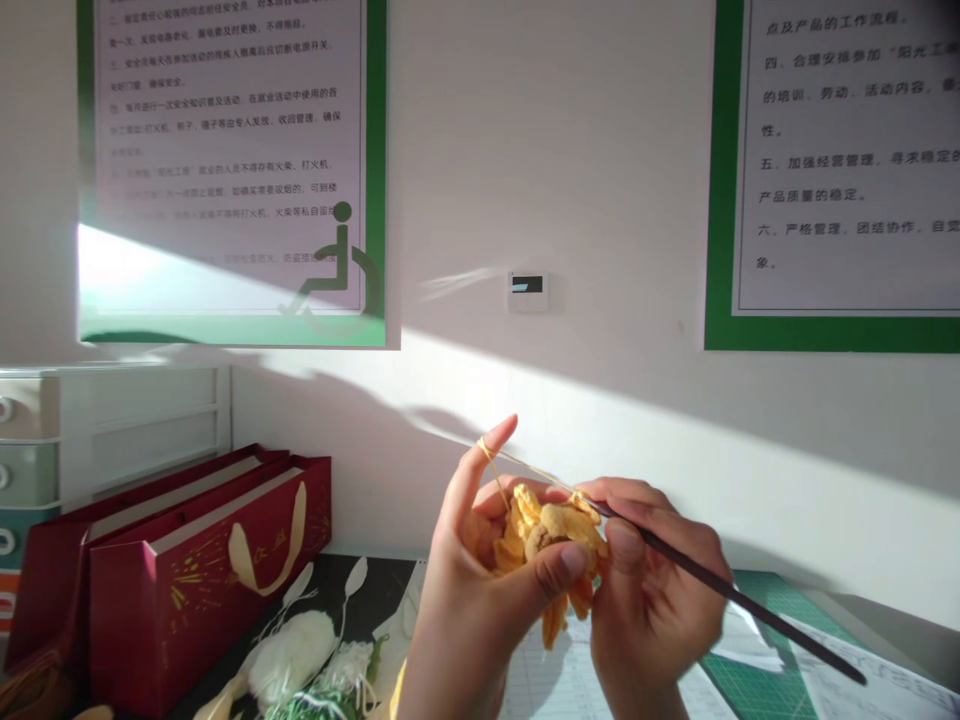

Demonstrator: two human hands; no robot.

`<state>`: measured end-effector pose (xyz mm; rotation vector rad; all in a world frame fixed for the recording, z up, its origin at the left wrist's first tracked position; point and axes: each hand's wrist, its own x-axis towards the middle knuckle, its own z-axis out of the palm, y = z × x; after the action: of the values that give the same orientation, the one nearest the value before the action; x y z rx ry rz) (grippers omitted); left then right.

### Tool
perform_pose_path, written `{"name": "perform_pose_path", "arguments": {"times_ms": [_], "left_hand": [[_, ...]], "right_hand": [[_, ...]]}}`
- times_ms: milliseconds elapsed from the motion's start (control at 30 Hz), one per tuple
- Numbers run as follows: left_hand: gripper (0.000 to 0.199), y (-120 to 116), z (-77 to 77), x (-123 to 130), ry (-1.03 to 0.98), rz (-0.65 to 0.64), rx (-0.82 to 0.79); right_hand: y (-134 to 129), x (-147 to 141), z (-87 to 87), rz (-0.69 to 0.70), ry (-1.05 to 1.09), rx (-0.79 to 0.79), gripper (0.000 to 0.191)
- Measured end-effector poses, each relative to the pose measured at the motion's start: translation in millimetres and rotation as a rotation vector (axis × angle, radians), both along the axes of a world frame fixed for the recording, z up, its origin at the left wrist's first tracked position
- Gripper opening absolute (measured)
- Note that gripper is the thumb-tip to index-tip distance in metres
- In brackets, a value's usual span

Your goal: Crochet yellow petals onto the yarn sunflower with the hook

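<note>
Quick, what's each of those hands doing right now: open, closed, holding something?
Left hand: holding a yellow yarn piece, index finger raised, strand looped around it.
Right hand: closed on a dark, slender tool.

- Was a yellow crocheted flower point(561, 520), long puffy petals around a tan middle, partly covered, held aloft, in view across the back edge of the tabletop point(379, 585).
- Was a slender dark hook point(750, 603), tip at the petals, sloping down rightward.
- Was thin yellow yarn point(534, 469), stretched taut toward the hook's tip.
</note>
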<state>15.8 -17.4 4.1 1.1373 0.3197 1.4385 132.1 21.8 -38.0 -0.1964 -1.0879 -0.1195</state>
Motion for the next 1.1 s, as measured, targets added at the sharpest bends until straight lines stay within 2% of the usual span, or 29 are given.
{"name": "perform_pose_path", "arguments": {"times_ms": [100, 167, 200, 267, 333, 400, 500, 633, 733, 900, 1100], "left_hand": [[0.112, 0, 3.1, -2, -0.013, -0.042, -0.032], [0.110, 1, 4.0, -2, -0.033, -0.083, -0.073], [0.107, 2, 3.8, -2, -0.038, -0.096, -0.092], [0.102, 3, 2.4, 0, -0.038, -0.088, -0.103], [0.102, 3, 0.1, 3, -0.029, -0.015, -0.055], [0.103, 1, -2.1, 5, -0.009, 0.076, 0.018], [0.104, 1, -3.4, 3, 0.015, 0.121, 0.089], [0.098, 5, -2.2, -7, 0.074, 0.186, 0.132], [0.089, 9, -1.7, -14, 0.107, 0.117, 0.121], [0.075, 15, -0.6, -18, 0.081, -0.059, 0.074], [0.063, 16, 1.5, -18, 0.076, -0.067, 0.069]], "right_hand": [[0, 0, 3.8, 0.123, -0.008, -0.012, 0.016], [1, 1, 4.2, 0.139, -0.011, 0.021, 0.016], [2, 3, 3.2, 0.095, -0.021, 0.055, 0.017], [4, 7, -0.7, -0.085, -0.055, 0.133, 0.023], [5, 10, -5.4, -0.269, -0.099, 0.175, 0.032], [5, 12, -7.9, -0.313, -0.127, 0.165, 0.039], [2, 11, -4.5, -0.183, -0.133, 0.108, 0.036], [-5, 16, 6.1, -0.154, -0.101, 0.044, 0.024], [-11, 23, 11.0, -0.061, -0.106, -0.027, 0.017], [-11, 31, 16.5, 0.249, -0.046, -0.264, 0.020], [-2, 23, 18.8, 0.652, -0.030, -0.500, 0.029]]}}
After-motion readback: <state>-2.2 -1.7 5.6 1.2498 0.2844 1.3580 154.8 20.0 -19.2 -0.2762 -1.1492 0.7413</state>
